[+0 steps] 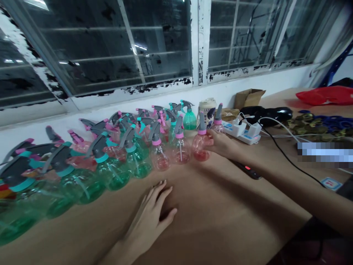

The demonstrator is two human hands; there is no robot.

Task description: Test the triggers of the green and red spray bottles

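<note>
My right hand (220,142) is closed around the right side of a pink spray bottle (200,149) with a grey trigger head and pink collar, which stands upright on the table. Beside it on the left are two more pink spray bottles (181,152), and another pink spray bottle (217,126) stands just behind the hand. My left hand (150,217) hovers over or rests on the table, fingers spread, holding nothing. Several green spray bottles (112,175) with turquoise collars line the front row to the left of the pink ones.
More bottles crowd toward the wall. At the back stand a paper cup (207,110) and a cardboard box (249,98). A power strip (244,134) with white chargers and cables, a dark handheld tool (252,172) and a red bag (325,95) lie on the right of the brown table (215,217).
</note>
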